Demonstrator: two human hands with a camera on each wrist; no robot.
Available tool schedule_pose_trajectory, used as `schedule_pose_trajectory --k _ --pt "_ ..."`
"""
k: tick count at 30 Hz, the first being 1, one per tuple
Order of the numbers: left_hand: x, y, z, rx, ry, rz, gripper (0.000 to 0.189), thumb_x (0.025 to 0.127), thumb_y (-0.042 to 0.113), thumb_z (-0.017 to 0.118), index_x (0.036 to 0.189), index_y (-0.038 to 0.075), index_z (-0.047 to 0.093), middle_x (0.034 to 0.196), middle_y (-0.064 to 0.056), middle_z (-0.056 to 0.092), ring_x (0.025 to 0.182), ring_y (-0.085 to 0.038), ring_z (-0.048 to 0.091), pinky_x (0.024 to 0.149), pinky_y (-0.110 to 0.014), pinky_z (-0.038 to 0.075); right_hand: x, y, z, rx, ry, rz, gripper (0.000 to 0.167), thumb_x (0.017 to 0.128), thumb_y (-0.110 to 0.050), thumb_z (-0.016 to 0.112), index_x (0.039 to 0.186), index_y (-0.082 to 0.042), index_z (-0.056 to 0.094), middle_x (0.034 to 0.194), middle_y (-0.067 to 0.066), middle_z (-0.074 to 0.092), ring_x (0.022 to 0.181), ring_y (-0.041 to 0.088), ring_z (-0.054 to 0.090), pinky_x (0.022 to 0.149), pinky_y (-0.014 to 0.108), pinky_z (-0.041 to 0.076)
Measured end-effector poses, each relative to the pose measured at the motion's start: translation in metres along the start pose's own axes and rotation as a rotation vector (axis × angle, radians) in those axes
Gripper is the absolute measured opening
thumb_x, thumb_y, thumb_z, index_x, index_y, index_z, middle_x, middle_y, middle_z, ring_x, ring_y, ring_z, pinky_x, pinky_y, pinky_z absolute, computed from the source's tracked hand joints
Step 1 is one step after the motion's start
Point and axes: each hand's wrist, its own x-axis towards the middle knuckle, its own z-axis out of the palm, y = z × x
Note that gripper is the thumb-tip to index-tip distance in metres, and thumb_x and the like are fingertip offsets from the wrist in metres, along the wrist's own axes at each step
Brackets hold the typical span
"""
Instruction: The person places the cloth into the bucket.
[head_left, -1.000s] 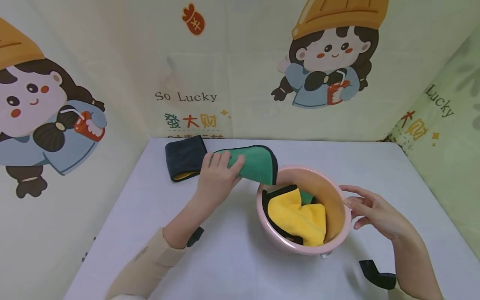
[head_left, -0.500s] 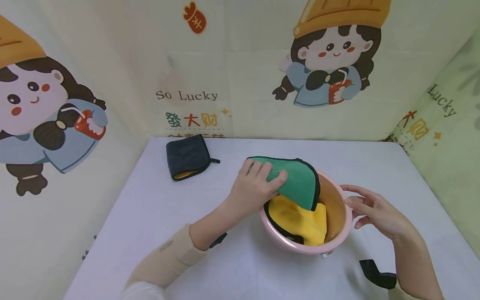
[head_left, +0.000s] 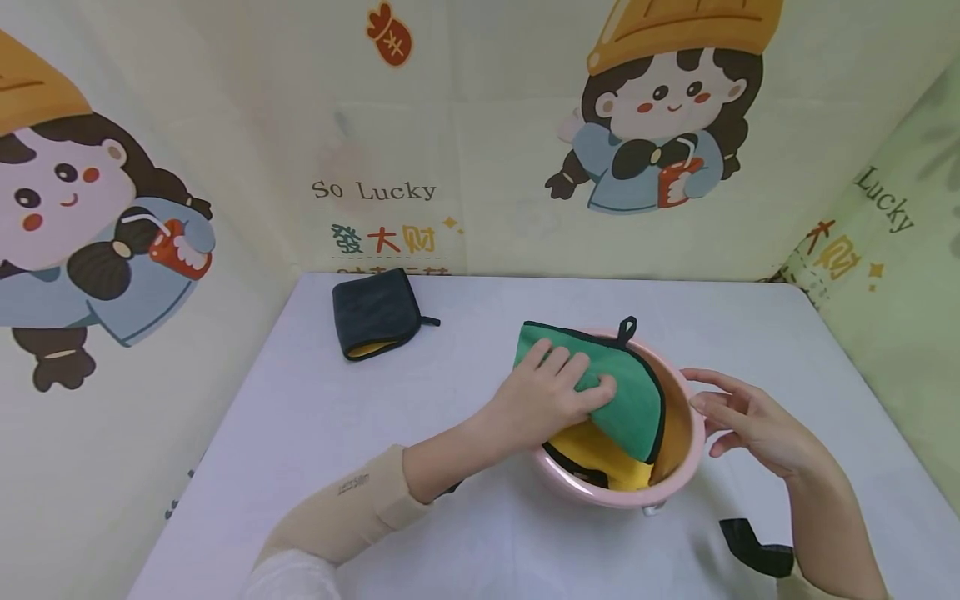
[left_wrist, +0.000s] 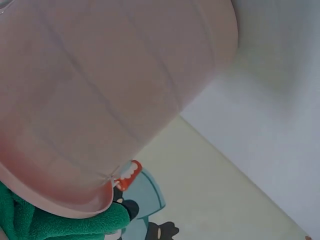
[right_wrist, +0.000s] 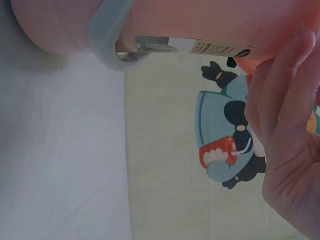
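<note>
The left hand (head_left: 543,402) grips a green cloth (head_left: 633,396) over the pink bucket's (head_left: 600,497) mouth. The right hand (head_left: 753,425), fingers loosely bent, touches the bucket's rim at three o'clock. Beneath the green cloth, a yellow cloth (head_left: 596,450) lies inside, toward six. A folded dark cloth (head_left: 375,308) rests on the table (head_left: 262,433) toward ten.

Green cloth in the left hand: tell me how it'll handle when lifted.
The green cloth will probably flop: its free corner droops over the yellow cloth. Its fuzzy pile in the left wrist view suggests little slipping.
</note>
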Motion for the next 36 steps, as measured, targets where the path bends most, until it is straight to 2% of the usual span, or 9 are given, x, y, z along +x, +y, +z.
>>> schedule_pose_trajectory --k 5,12,17,26,32,36 --pt "0.003 0.006 0.003 -0.026 -0.057 0.04 0.018 0.096 0.024 0.038 0.1 0.026 0.055 0.081 0.003 0.053 0.069 -0.013 0.047 0.068 -0.026 0.036 -0.001 -0.002 0.0 -0.001 -0.004 0.0 0.039 0.096 -0.006 0.041 0.121 -0.036 0.046 0.092 0.0 0.068 0.067 0.019 0.064 0.053 0.033 0.053" --pt "0.008 0.012 0.006 -0.106 -0.239 0.067 0.018 0.096 0.033 0.038 0.109 0.028 0.05 0.092 0.003 0.054 0.081 -0.014 0.05 0.074 -0.027 0.036 -0.001 -0.003 0.001 0.015 -0.013 -0.012 0.04 0.096 -0.005 0.041 0.122 -0.034 0.047 0.091 0.0 0.068 0.068 0.017 0.064 0.052 0.033 0.053" --pt "0.011 0.013 0.007 -0.118 -0.381 0.083 0.023 0.096 0.038 0.04 0.116 0.03 0.047 0.1 0.003 0.053 0.088 -0.014 0.05 0.078 -0.027 0.036 -0.001 -0.002 0.001 0.041 -0.023 -0.023 0.041 0.096 -0.003 0.04 0.122 -0.034 0.048 0.092 -0.001 0.068 0.069 0.016 0.065 0.052 0.033 0.053" --pt "0.015 0.017 0.017 -0.113 -0.555 0.107 0.032 0.094 0.043 0.041 0.124 0.033 0.041 0.11 0.002 0.052 0.098 -0.016 0.05 0.083 -0.027 0.036 -0.001 -0.002 0.0 0.037 -0.022 -0.023 0.04 0.096 -0.004 0.04 0.122 -0.034 0.048 0.092 -0.001 0.068 0.069 0.017 0.065 0.052 0.033 0.053" --pt "0.019 0.021 0.019 -0.065 -0.732 0.159 0.041 0.095 0.047 0.034 0.136 0.039 0.03 0.125 0.002 0.043 0.107 -0.016 0.044 0.092 -0.03 0.033 -0.001 -0.002 0.0 0.075 -0.037 -0.048 0.041 0.096 -0.002 0.039 0.124 -0.031 0.048 0.094 0.0 0.068 0.069 0.017 0.065 0.052 0.032 0.053" --pt "0.021 0.022 0.02 -0.092 -0.876 0.17 0.049 0.095 0.046 0.034 0.141 0.042 0.02 0.136 0.003 0.033 0.118 -0.016 0.035 0.099 -0.034 0.028 -0.001 -0.001 0.001 0.066 -0.026 -0.036 0.041 0.096 -0.002 0.039 0.124 -0.032 0.047 0.095 0.0 0.068 0.069 0.017 0.065 0.052 0.032 0.053"
